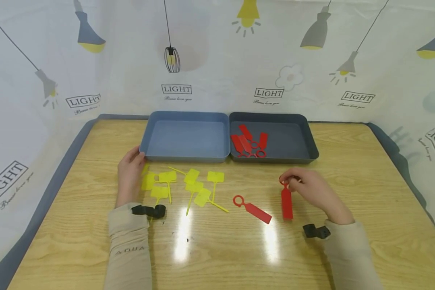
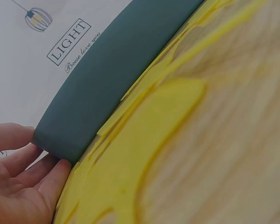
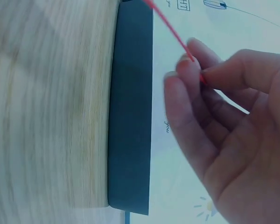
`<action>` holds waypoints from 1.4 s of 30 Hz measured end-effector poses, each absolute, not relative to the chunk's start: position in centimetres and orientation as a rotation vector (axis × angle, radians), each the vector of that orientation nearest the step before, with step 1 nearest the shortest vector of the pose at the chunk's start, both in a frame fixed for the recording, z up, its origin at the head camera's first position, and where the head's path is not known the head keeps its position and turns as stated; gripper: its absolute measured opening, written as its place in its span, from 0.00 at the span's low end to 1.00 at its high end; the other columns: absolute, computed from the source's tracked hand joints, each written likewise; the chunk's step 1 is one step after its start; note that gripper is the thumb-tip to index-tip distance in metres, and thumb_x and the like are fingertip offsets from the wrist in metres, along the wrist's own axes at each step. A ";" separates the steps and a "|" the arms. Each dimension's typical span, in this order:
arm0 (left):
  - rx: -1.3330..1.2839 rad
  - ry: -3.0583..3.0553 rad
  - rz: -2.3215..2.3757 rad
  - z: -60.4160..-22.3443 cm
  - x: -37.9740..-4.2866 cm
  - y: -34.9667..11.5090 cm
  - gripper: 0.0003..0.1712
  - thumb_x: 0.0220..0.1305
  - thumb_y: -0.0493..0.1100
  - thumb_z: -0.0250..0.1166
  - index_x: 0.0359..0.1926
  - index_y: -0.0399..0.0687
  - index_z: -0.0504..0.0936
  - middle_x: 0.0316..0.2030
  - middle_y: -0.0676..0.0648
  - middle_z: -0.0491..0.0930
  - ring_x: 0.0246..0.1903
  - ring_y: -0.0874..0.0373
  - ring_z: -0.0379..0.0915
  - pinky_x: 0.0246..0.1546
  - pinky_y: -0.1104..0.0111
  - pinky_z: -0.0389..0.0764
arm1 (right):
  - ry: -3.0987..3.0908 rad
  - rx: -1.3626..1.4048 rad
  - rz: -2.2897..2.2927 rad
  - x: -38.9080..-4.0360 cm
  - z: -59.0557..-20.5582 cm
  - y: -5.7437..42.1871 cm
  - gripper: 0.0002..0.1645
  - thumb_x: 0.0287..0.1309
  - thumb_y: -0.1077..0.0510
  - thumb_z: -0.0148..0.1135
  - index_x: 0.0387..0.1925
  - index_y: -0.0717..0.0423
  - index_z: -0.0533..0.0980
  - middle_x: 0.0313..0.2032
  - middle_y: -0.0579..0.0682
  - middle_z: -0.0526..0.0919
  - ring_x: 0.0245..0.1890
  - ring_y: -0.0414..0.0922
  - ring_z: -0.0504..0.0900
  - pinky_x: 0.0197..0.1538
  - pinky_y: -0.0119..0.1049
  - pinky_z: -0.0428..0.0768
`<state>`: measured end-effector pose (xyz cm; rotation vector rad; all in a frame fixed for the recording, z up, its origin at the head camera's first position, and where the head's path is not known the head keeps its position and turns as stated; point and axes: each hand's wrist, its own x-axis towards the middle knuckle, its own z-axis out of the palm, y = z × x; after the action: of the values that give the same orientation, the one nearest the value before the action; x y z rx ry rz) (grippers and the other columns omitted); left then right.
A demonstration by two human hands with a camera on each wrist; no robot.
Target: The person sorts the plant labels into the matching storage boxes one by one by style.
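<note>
My right hand [image 1: 309,190] pinches a red plastic tag [image 1: 287,204] by its ring end above the table, and the flat part hangs down. In the right wrist view the tag [image 3: 170,29] is seen edge-on between thumb and fingertips. Another red ring tag lies on the wood [image 1: 258,212] to its left. My left hand [image 1: 129,173] holds the near left corner of the blue tray [image 1: 185,158], with fingers [image 2: 14,135] against its rim and wall. Several yellow tags with thin stems [image 1: 203,197] lie just in front of that tray.
A dark grey tray [image 1: 288,141] stands against the blue tray's right side, with several red tags [image 1: 244,143] at its left end. Behind the wooden table [image 1: 217,249] hangs a white cloth [image 1: 217,52] printed with lamps. Black straps sit on both sleeves.
</note>
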<state>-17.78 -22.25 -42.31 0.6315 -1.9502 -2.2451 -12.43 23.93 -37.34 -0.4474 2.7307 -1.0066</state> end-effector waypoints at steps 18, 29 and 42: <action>0.610 -1.974 -2.230 -42.4 -17.5 -22.4 0.27 0.65 0.43 0.52 0.64 0.46 0.61 0.62 0.45 0.60 0.59 0.61 0.58 0.55 0.74 0.64 | 2.817 -0.255 -1.363 -12.6 -37.6 23.7 0.14 0.64 0.53 0.48 0.45 0.49 0.76 0.40 0.47 0.79 0.35 0.44 0.79 0.39 0.37 0.79; 0.564 -1.865 -2.309 -42.4 -17.7 -22.4 0.25 0.64 0.39 0.53 0.62 0.42 0.63 0.61 0.42 0.60 0.59 0.56 0.58 0.58 0.70 0.62 | 2.702 -0.137 -1.914 -12.9 -36.4 22.8 0.18 0.64 0.63 0.43 0.51 0.60 0.72 0.47 0.57 0.76 0.41 0.50 0.77 0.42 0.31 0.78; 0.558 -1.879 -2.287 -42.6 -17.8 -22.4 0.26 0.65 0.39 0.52 0.63 0.41 0.62 0.61 0.42 0.61 0.59 0.56 0.59 0.57 0.70 0.63 | 2.625 0.094 -2.058 -17.0 -37.9 24.8 0.19 0.64 0.61 0.44 0.55 0.57 0.71 0.48 0.55 0.74 0.44 0.47 0.74 0.44 0.28 0.76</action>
<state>-17.84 -22.44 -42.62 0.5576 -1.8791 -2.2869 -16.96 24.82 -37.94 0.0940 2.6251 -2.0576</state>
